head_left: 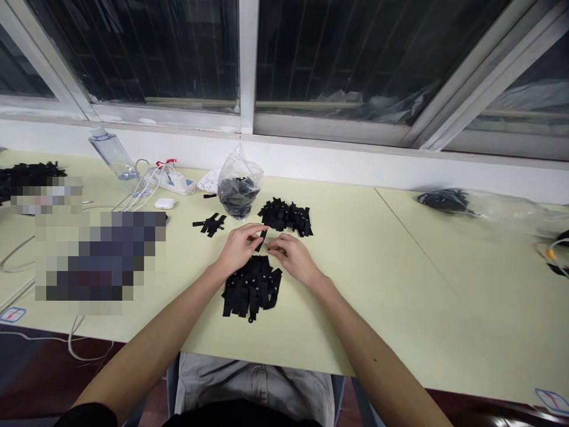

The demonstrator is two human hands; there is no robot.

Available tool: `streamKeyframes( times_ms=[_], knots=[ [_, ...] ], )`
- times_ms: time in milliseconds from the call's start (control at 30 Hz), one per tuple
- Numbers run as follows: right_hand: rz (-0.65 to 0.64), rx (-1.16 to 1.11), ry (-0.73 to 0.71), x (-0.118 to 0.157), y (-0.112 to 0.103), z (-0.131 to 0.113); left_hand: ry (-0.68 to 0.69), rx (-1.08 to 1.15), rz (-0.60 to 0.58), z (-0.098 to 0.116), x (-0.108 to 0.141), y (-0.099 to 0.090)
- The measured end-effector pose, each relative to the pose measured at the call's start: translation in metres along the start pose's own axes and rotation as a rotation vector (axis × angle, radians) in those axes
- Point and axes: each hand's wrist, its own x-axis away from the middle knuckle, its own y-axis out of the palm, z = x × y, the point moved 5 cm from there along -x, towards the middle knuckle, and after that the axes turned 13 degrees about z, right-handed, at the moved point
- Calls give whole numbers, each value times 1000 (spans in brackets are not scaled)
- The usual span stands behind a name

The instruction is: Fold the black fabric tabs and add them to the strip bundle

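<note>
Small black fabric label [262,238] was pinched between left hand [237,246] and right hand [293,258] fingertips, just beyond near stack of black labels [251,287], far loose pile [287,216] kept separate.

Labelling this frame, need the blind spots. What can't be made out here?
Head view, the only one:
- Label pinched by the left hand: fingers cover most of it.
- Right hand: palm faces down, so whether it grips anything cannot be told.
- White marks on the pile: too small to read.
- Bag contents: dark, indistinct through plastic.
- Area left of the table: pixelated.
- Bottle: tilted, cap blurred.
</note>
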Motion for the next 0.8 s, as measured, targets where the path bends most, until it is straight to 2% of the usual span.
streamKeyframes(
  times_ms=[233, 467, 633, 800],
  knots=[
    [37, -56, 44, 0, -3, -4, -4, 6, -16, 1, 0, 1],
    [191, -394, 272, -5, -11, 3, -70, 96, -12, 5, 3, 4],
    [240, -561, 336, -7, -11, 6, -71, 129, -22, 6, 4, 6],
    [253, -616, 343, -5, -11, 5, -46, 121, -28, 8, 5, 6]
  ],
)
